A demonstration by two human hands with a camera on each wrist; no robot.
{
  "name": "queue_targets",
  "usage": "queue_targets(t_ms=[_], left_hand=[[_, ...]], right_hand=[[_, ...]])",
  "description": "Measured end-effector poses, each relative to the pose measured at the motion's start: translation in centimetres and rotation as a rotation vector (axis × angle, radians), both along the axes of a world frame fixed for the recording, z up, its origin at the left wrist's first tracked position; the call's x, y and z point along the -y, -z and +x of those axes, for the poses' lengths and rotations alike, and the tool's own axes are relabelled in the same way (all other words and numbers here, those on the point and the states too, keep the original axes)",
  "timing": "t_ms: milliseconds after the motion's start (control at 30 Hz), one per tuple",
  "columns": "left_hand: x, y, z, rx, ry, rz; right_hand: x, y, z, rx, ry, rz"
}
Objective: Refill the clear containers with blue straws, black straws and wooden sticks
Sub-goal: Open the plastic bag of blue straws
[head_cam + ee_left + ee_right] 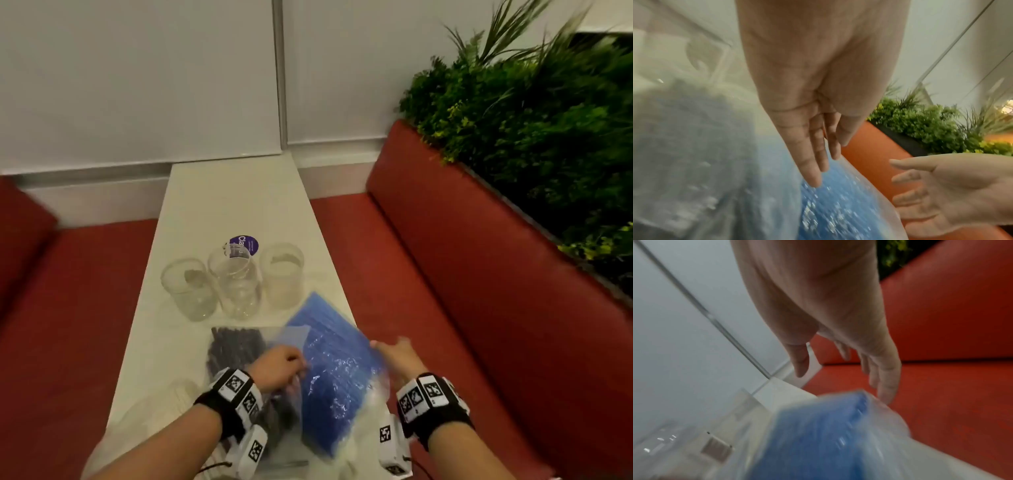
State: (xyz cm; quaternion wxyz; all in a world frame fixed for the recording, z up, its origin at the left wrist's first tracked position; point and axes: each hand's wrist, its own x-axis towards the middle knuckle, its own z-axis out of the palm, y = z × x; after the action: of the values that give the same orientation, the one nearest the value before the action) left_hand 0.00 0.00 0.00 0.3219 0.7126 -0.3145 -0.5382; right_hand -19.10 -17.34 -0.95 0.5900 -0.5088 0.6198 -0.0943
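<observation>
1. Blue straws [337, 373] lie sealed in a clear bag between my two hands, on the table [236, 205] with one edge tilted up.
2. My left hand [277, 368] rests straight fingers [813, 170] on the bag's left side; whether they pinch the film I cannot tell.
3. My right hand [399, 354] is spread open just beside the bag's right edge, holding nothing.
4. I judge the bag light, slick and floppy, the straws easily crushed; best taken at both long edges.
5. Black straws [236, 346] lie just left of my left hand.
6. Three empty containers [234, 284] stand beyond my fingertips.
</observation>
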Motion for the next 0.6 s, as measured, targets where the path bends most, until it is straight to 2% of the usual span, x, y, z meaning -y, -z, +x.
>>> queue_targets(t_ms=[67, 167, 233, 300, 367, 433, 533, 600], left_hand=[[2.0, 0.6, -1.6, 0.139, 0.101, 0.012], [3.4, 1.8, -4.9, 0.355, 0.341, 0.051], [3.1, 2.2, -6.5, 0.536, 0.485, 0.145], [3.0, 1.3, -7.4, 0.698, 0.546, 0.213], [3.4, -0.1, -7.8, 0.828, 0.483, 0.169], [4.1, -2.0, -7.1, 0.899, 0.376, 0.052], [5.3, -5.9, -4.3, 0.777, 0.222, -0.167], [5.6, -8.9, -2.1, 0.708, 0.156, -0.221]], right_hand=[[-1.0, 1.5, -0.4, -0.082, 0.037, 0.155], [-3.1, 3.3, -0.6, 0.029, 0.096, 0.381], [-3.5, 2.8, -0.3, 0.062, 0.084, 0.322], [-3.1, 1.3, 0.4, 0.073, 0.053, 0.218], [-2.7, -1.5, 1.5, 0.167, 0.039, 0.169], [-2.3, -4.9, 2.7, 0.224, -0.019, 0.119], [-1.6, -9.5, 4.4, 0.274, -0.148, 0.047], [-1.2, -11.7, 5.2, 0.337, -0.195, -0.018]])
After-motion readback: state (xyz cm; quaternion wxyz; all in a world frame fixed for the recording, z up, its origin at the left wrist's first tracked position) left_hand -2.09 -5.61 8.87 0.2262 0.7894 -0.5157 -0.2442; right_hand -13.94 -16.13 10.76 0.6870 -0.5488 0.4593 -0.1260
